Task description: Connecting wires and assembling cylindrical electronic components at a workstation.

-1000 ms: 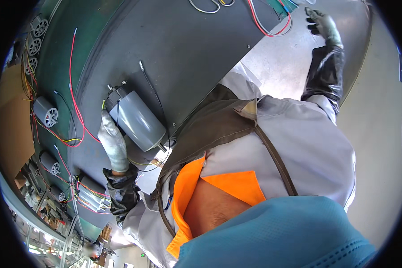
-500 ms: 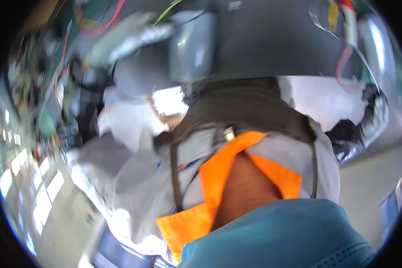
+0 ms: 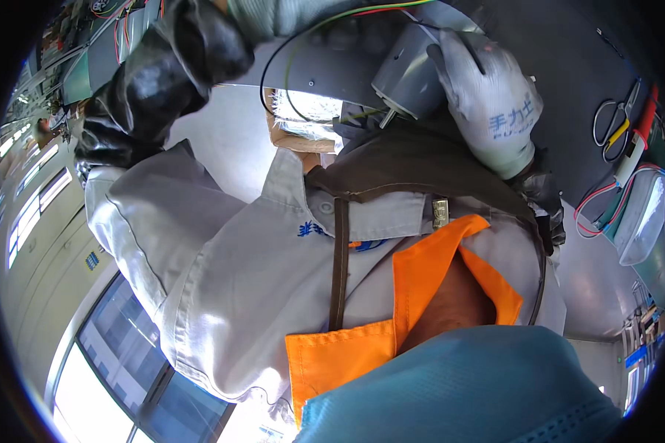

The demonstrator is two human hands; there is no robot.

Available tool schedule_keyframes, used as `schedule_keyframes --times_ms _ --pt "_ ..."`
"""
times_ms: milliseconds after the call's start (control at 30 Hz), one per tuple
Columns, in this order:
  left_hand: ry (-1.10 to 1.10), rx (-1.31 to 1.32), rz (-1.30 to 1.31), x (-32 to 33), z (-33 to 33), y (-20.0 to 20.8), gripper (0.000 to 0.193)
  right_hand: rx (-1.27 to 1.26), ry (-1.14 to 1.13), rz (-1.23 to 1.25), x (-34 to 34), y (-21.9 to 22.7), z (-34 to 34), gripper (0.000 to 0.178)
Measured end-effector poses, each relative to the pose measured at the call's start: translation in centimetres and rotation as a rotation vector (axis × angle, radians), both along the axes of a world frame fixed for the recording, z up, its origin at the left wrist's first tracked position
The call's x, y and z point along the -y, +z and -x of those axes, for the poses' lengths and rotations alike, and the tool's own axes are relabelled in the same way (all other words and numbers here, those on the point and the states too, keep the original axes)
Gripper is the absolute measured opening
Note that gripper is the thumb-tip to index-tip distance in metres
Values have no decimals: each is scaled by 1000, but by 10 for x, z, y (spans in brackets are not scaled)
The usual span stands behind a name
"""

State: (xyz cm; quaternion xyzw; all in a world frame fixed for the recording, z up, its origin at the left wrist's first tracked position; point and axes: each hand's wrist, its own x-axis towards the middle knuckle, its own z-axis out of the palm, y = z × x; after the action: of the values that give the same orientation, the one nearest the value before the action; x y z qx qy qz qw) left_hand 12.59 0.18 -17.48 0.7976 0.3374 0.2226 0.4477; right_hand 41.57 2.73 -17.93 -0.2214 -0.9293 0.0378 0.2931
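A grey cylindrical motor (image 3: 412,74) lies tilted on the dark worktable, its thin metal shaft pointing down towards my apron. My right hand (image 3: 488,100), in a whitish knit glove, is closed over the motor's right side, fingers at its upper end beside a thin light wire. My left hand (image 3: 284,15), gloved too, is at the top edge, left of the motor; its fingers are cut off or hidden. A loop of yellow-green wire (image 3: 292,70), with black and red wires near it, runs between the left glove and the motor.
Scissors (image 3: 617,122) and a red-handled tool (image 3: 646,118) lie on the dark table (image 3: 569,66) at right. A translucent container (image 3: 643,221) with red and white wires is nearer. Below the table edge stands a cardboard box (image 3: 284,136) with shiny wrapping inside.
My right hand has come from the far right onto the motor. The motor now appears further right and tilted, the left hand higher. The whole view has shifted, and the earlier frame is blurred.
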Motion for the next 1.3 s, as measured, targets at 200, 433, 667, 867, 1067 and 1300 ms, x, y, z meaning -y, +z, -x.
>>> schedule_keyframes --times_ms 200,433,667,867,1067,1300 --pt "986 63 820 1 -64 49 22 -67 12 140 -10 -7 -2 37" --pt "891 773 718 20 -60 -23 16 -904 -103 1313 -22 -3 37 22" --pt "1014 817 715 25 -102 2 17 -821 -83 1543 -31 10 11 45" --pt "951 913 733 19 -111 5 19 -547 -105 1743 -50 37 -2 53" --pt "939 959 662 11 -144 23 20 -663 95 1721 -55 45 -34 55" --pt "892 920 610 11 -149 20 24 -992 -5 1464 -35 40 -38 52"
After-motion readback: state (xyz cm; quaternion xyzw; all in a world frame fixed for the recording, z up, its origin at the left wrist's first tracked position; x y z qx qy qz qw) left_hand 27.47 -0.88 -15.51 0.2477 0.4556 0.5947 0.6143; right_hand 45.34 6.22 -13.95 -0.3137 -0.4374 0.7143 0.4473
